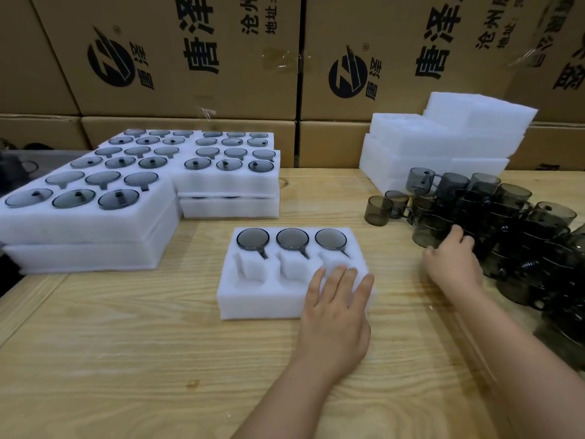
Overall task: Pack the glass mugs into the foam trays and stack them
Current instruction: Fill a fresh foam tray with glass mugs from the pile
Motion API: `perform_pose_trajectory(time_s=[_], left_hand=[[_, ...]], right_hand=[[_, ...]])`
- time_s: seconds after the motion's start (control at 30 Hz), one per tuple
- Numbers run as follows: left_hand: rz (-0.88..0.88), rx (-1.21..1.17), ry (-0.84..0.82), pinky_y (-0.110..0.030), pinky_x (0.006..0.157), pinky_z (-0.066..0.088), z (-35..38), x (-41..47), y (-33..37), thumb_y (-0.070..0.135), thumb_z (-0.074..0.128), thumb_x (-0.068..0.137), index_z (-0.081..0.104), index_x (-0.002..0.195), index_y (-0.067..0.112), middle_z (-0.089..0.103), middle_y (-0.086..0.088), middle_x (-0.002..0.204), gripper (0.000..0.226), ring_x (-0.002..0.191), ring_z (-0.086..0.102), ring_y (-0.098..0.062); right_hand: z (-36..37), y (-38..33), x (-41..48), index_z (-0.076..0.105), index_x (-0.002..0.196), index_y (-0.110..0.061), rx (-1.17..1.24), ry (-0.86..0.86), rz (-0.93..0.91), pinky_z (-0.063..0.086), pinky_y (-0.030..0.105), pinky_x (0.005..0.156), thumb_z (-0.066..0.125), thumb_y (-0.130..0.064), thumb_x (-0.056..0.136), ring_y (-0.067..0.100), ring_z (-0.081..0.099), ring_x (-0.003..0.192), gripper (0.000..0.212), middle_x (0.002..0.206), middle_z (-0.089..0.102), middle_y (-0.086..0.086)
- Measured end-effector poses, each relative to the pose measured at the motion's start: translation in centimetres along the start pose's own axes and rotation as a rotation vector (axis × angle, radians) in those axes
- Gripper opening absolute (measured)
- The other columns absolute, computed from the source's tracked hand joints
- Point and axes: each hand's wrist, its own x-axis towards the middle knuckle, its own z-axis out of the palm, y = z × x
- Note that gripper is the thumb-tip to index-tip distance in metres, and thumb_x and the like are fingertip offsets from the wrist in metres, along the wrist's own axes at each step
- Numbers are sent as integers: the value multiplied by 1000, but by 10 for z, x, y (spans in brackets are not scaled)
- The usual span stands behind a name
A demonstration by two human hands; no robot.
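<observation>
My right fingers (459,233) curl over the nearest mug (431,231) at the edge of the loose mugs (522,223); whether they truly grip it I cannot tell. My left fingers (336,280) lie straight and slightly spread, pressing the near right corner of the foam tray (253,301). That tray sits to the left of my right hand (452,266), so I judge the mug must travel leftward across the bench (126,343). The tray's far row holds three mugs (292,239), handles pointing toward me. Its near row of three pockets is empty, the right pocket (332,263) nearest. Filled trays (88,223) stand stacked far left; empty trays (443,144) sit behind the loose mugs.
</observation>
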Motion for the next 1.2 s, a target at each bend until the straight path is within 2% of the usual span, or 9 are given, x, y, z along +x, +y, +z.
perform_pose_trajectory(time_s=[0.17,0.3,0.47,0.6,0.8,0.93,1.03,1.13,1.2], left_hand=[[14,17,34,-43,108,24,3,0,-1,28,52,73,60,127,21,62,0,124,55,121,55,-20],[29,58,73,-43,108,24,6,0,-3,30,49,76,59,128,21,62,1,124,54,122,55,-19],[46,61,120,-43,108,24,9,-1,-4,30,56,76,59,128,20,62,1,124,54,122,54,-19],[40,73,113,-42,107,25,5,-1,-5,35,41,81,60,128,16,62,2,125,54,122,55,-18],[35,57,131,-41,108,37,4,-2,-4,37,46,81,57,132,14,61,2,128,56,123,54,-16],[-30,5,270,-45,109,26,5,0,-4,41,55,81,52,134,5,60,-3,129,65,122,55,-18],[-160,-37,364,-53,109,21,1,3,-3,50,42,86,49,135,-1,61,-6,128,70,119,58,-21],[-276,-31,424,-62,110,17,0,6,-5,47,39,85,43,134,2,61,-2,128,67,115,60,-19],[-304,-25,441,-63,109,16,4,7,-9,45,44,84,51,128,1,63,-1,124,63,111,62,-18]], right_hand=[[-5,-2,-2,38,135,-8,-54,25,5,47,46,82,43,-8,93,42,51,110,43,130,48,20],[-7,-5,-32,50,126,-7,-32,66,1,44,40,77,46,-18,94,40,53,107,34,125,53,18],[-2,-19,-88,61,101,-16,4,131,-116,37,30,63,49,-23,92,34,60,85,16,107,60,11],[1,-32,-106,60,98,-13,8,57,-212,38,31,64,51,-25,91,34,60,89,16,100,63,11],[-9,-28,-112,59,91,-6,212,148,-346,38,35,66,57,-13,86,33,56,86,8,95,63,9],[-20,-36,-123,60,81,-6,453,332,-565,32,24,62,67,-1,79,20,52,68,8,77,57,3],[-17,-48,-137,63,80,-6,617,319,-705,34,12,64,66,-4,79,5,44,71,4,83,53,1],[-10,-57,-149,66,82,-4,615,260,-794,43,20,72,64,-9,77,14,49,81,8,100,51,7],[-8,-59,-149,68,84,-8,596,230,-790,36,18,88,66,-10,77,21,47,96,7,117,50,13]])
